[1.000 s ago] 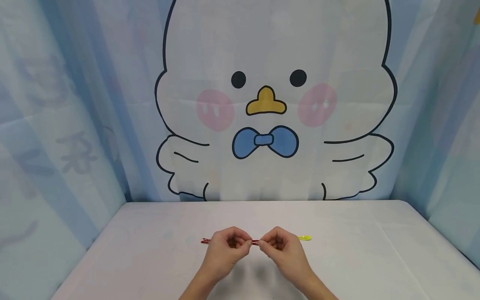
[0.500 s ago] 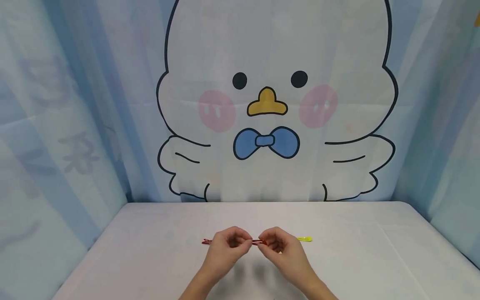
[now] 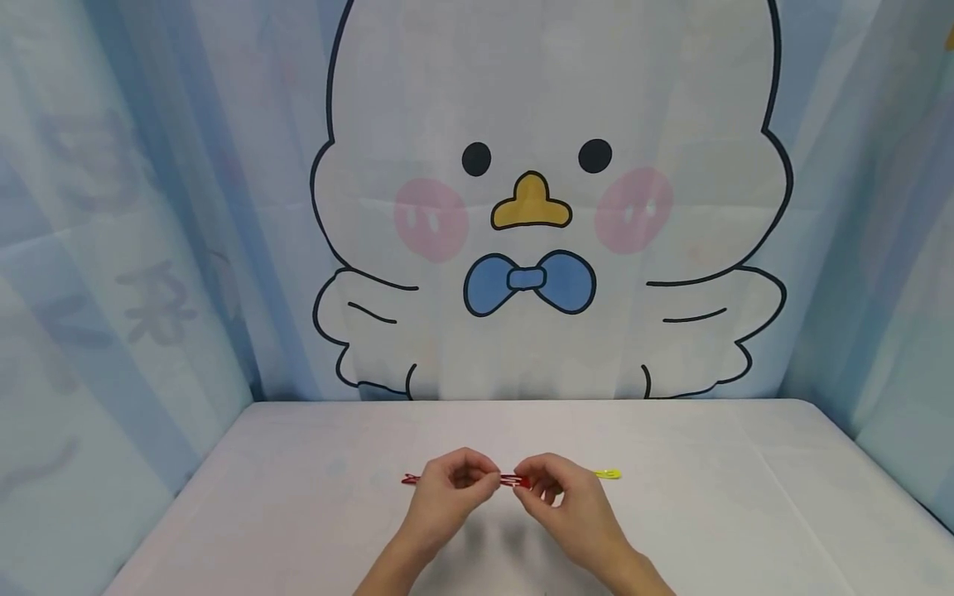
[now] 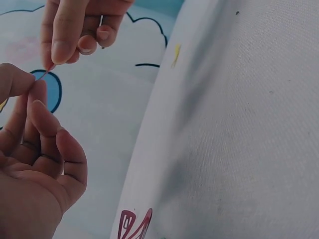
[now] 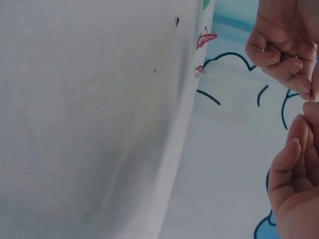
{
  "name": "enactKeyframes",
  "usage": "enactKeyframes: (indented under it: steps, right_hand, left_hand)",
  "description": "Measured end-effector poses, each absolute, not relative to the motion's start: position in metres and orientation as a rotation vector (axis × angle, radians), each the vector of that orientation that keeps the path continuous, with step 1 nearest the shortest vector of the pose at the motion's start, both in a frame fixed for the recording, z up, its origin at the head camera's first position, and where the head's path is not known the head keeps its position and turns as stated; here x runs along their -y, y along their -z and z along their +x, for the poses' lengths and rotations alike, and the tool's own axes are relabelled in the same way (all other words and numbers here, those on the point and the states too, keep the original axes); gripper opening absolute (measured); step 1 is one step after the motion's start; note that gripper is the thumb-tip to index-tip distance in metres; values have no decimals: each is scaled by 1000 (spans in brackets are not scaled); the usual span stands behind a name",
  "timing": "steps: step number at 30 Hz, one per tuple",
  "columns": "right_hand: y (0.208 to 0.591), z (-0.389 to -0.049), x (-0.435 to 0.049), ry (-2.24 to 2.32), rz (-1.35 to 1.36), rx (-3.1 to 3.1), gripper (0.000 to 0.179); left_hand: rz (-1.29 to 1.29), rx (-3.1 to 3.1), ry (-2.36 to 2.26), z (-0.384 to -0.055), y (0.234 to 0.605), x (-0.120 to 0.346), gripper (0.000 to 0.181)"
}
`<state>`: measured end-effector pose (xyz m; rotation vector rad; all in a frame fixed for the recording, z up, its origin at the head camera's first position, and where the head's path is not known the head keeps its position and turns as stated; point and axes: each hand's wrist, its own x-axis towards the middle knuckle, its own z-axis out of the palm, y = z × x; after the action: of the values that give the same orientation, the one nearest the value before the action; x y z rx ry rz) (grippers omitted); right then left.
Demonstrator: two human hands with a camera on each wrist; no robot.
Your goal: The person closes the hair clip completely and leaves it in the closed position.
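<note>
A red snap hair clip (image 3: 510,480) stretches between the two hands above the table, seen nearly edge-on as a thin line in the left wrist view. My left hand (image 3: 456,497) pinches its left end between thumb and forefinger. At the right end, the thumb and fingertips of my right hand (image 3: 572,507) pinch it, with the remaining fingers curled in. Left of and behind the left hand lies another red hair clip (image 3: 410,479). A yellow hair clip (image 3: 609,474) lies behind the right hand, partly hidden by it.
Both red clips on the white table (image 3: 298,513) show in the right wrist view: one red clip (image 5: 206,39) and a smaller-looking red piece (image 5: 199,71). A green thing (image 5: 206,4) is cut off at the top there. A curtain (image 3: 522,348) with a cartoon bird hangs behind.
My right fingertips have shifted slightly right along the red hair clip, so more of its right end shows. The left hand has stayed almost in place.
</note>
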<state>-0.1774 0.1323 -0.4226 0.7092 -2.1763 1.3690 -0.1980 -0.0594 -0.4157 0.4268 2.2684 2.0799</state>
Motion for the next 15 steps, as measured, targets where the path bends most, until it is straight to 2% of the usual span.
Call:
enactKeyframes:
  steps: [9,15]
  right_hand:
    - [418,-181,-142,-1331,675,2228,23]
    - [417,-184,-150,-1341,637,2235,24]
  left_hand:
    - [533,-2306,-1969,-200,415,65,12]
    - [503,-2356,-1924,-201,413,71,17]
